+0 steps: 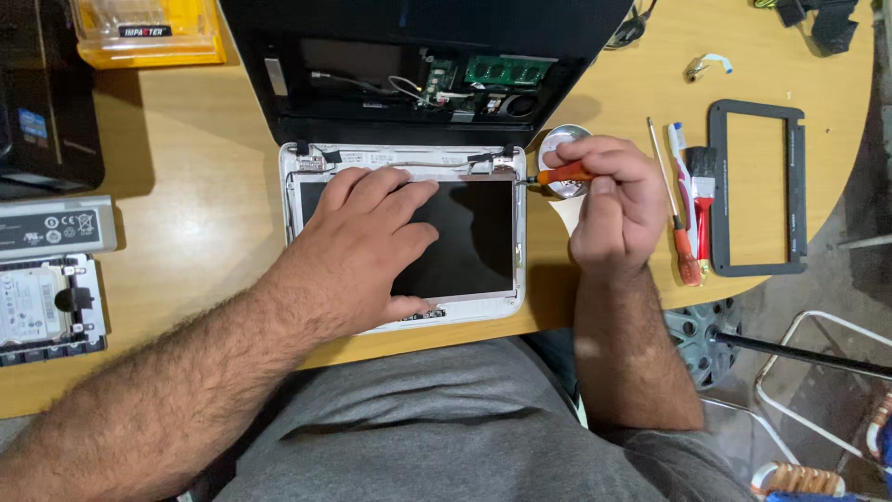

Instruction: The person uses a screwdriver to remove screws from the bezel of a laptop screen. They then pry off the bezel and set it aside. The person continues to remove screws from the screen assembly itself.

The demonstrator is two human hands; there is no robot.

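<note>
On top of a round-edged wooden table point(186, 186), seen from the head camera looking straight down, from largest to smallest:

- the table itself spans the view, its curved edge running down the right side;
- a small laptop point(409, 139) lies opened up at the middle, its black base at the far side with the cover off, showing a green circuit board point(506, 70) and loose wires;
- the laptop's screen panel point(465, 237), dark glass in a white lid, lies flat toward the person, with its front frame off;
- the left hand point(367, 246) rests palm down on the dark screen, fingers spread and flat, pressing rather than gripping anything;
- the right hand point(613, 200) is curled closed around an orange-handled screwdriver point(562, 174), whose tip points left at the hinge corner of the white lid;
- a black rectangular bezel frame point(757, 191) lies well to the right, near the table's edge;
- a bare hard drive point(42, 307) in a bracket sits at the left edge, with a grey battery pack point(56, 226) just above it;
- a yellow plastic case point(149, 33) sits at the far left corner;
- a small round metal dish point(557, 144) is partly hidden under the right hand;
- a red-handled brush point(703, 191), a toothbrush point(678, 149) and a thin second screwdriver point(674, 204) lie side by side between the right hand and the bezel frame.
</note>
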